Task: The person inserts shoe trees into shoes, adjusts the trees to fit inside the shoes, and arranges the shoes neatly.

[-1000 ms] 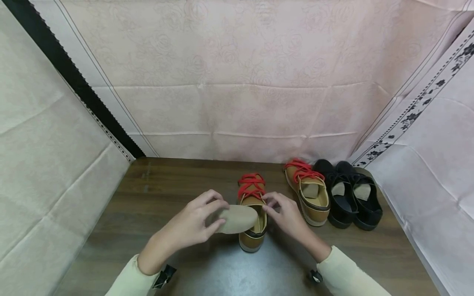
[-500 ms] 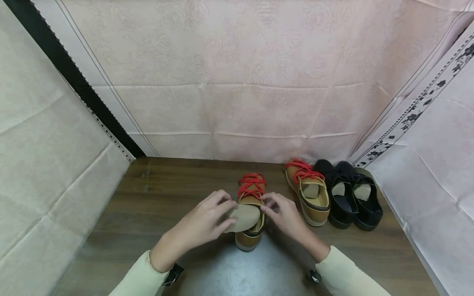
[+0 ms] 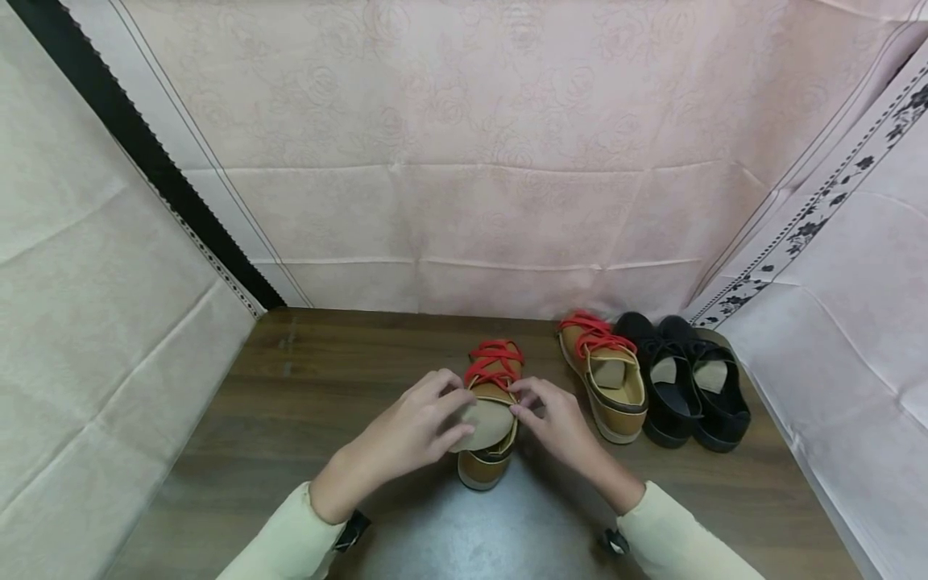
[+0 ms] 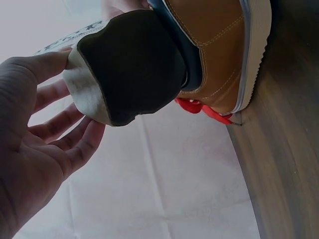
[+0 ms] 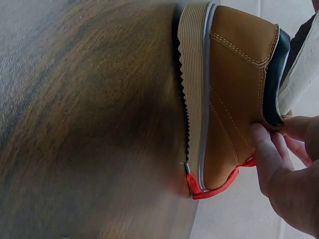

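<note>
In the middle of the floor stands a tan lace-up shoe (image 3: 484,471) with red laces (image 3: 495,362), its opening toward me. My left hand (image 3: 413,427) pinches a beige insole (image 3: 487,424) between thumb and fingers, holding it over the shoe's opening. The left wrist view shows the insole's dark underside (image 4: 139,64) and pale face, with the fingers along its pale end. On the other side my right hand (image 3: 554,415) pinches the shoe's collar near the laces. In the right wrist view its thumb and fingers (image 5: 269,154) grip that edge, close to the insole.
At the right stand the matching tan shoe (image 3: 616,411) with red laces and a pair of black shoes (image 3: 670,403), (image 3: 721,411), with pale pieces inside. Cloth-covered walls (image 3: 464,217) border the dark wooden surface (image 3: 348,346) at the back and both sides.
My left hand has moved right with the insole, bringing it further over the shoe's opening. The shoe's heel has shifted slightly left. My right hand has stayed at the collar.
</note>
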A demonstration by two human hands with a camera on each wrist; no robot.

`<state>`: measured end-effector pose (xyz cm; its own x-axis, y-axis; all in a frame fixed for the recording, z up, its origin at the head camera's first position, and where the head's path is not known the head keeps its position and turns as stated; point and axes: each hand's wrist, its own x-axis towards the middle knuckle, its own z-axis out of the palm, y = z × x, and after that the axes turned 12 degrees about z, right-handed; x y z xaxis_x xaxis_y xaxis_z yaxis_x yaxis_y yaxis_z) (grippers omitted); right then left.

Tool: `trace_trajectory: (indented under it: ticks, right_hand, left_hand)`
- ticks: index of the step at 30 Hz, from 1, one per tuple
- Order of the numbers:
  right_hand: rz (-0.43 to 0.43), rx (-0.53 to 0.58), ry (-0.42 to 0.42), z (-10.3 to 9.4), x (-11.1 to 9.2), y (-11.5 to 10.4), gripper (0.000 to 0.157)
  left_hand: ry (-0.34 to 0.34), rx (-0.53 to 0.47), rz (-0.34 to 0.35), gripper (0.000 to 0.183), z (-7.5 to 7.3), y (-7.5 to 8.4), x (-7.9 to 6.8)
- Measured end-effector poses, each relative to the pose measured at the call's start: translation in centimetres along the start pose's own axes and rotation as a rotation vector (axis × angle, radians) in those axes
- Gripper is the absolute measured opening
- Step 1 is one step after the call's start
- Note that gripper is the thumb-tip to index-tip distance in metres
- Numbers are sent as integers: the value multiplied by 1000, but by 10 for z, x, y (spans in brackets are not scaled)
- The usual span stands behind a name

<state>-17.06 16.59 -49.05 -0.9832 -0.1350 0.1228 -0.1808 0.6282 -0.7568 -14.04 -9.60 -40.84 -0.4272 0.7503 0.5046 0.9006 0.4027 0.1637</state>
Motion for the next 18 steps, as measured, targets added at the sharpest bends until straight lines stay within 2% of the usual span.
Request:
trace_trajectory:
  ticks: [18]
  right_hand:
    - [3,7,-3,-2,-1,0,25]
  left_hand:
    - [-26,-5,-75,37,8,3,8]
